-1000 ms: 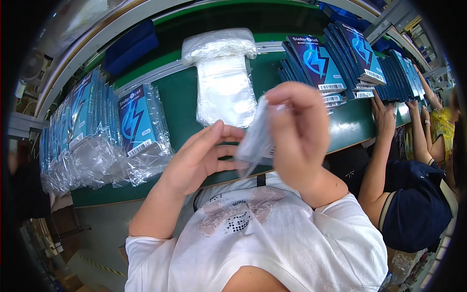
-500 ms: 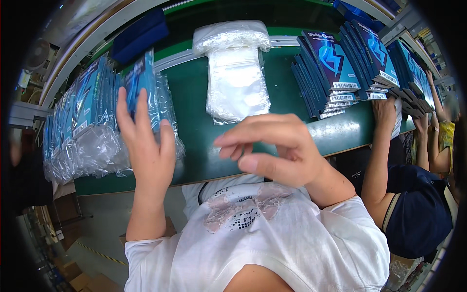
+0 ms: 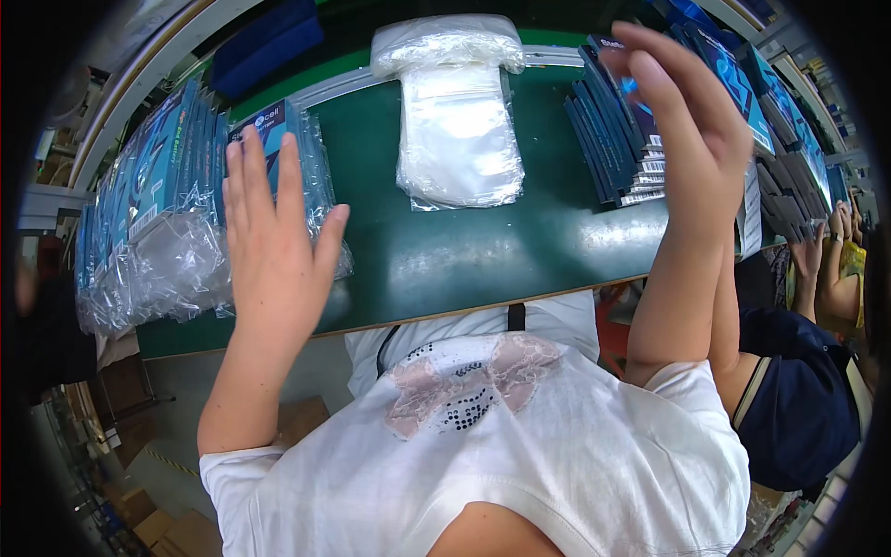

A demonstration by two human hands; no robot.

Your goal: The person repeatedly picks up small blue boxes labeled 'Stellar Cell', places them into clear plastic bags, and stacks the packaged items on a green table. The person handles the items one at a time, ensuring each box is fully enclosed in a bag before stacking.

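Note:
My left hand [image 3: 269, 232] lies flat, fingers outstretched, against the front flat blue box of a row of boxes in clear plastic bags [image 3: 153, 200] on the left. Nothing is gripped in it. On the right, my right hand [image 3: 696, 130] is raised over a leaning stack of unbagged flat blue boxes [image 3: 599, 139], partly hiding it. Its fingers are apart and curved, with nothing visible between them; whether they touch a box I cannot tell. A pile of clear plastic bags [image 3: 459, 139] rests between the two hands, touched by neither.
The green table [image 3: 464, 255] has its near edge in front of my body. Dark blue bins stand behind, one at the back left [image 3: 264, 51]. More boxes [image 3: 789, 121] stand farther right, where a co-worker in dark clothing [image 3: 803, 399] sits close beside my right arm.
My right hand has swung from the table's middle out to the right-hand stack. My left hand stays at the bagged boxes, its fingers now closer together and flatter against the front one.

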